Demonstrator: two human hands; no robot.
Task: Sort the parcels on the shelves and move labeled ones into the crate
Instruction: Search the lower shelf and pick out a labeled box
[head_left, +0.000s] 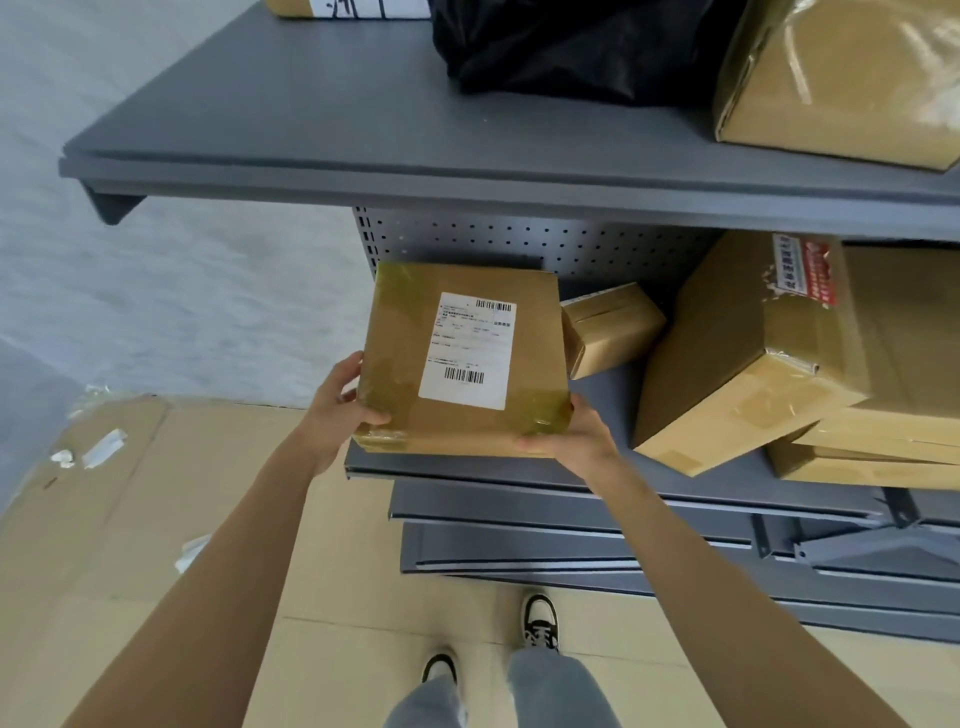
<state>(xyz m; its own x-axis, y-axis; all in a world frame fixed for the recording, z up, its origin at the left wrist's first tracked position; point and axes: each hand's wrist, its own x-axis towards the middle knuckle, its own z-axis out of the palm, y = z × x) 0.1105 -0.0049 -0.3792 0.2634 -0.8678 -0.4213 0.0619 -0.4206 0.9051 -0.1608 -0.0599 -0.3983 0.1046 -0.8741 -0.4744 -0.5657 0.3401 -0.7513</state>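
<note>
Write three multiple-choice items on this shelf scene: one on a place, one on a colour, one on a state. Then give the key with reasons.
1. Where does the small box lie?
A. On the top shelf
B. Right of the held parcel, on the same shelf
C. On the floor

2. What colour is the bag on the top shelf?
A. Black
B. White
C. Red

3. How is the labelled parcel held?
A. By one hand
B. By no hand
C. By both hands at its near corners

Key: 1 B, it sits against the parcel's right side. 2 A, it is dark and glossy. 3 C, the left hand and right hand grip the near corners.
</note>
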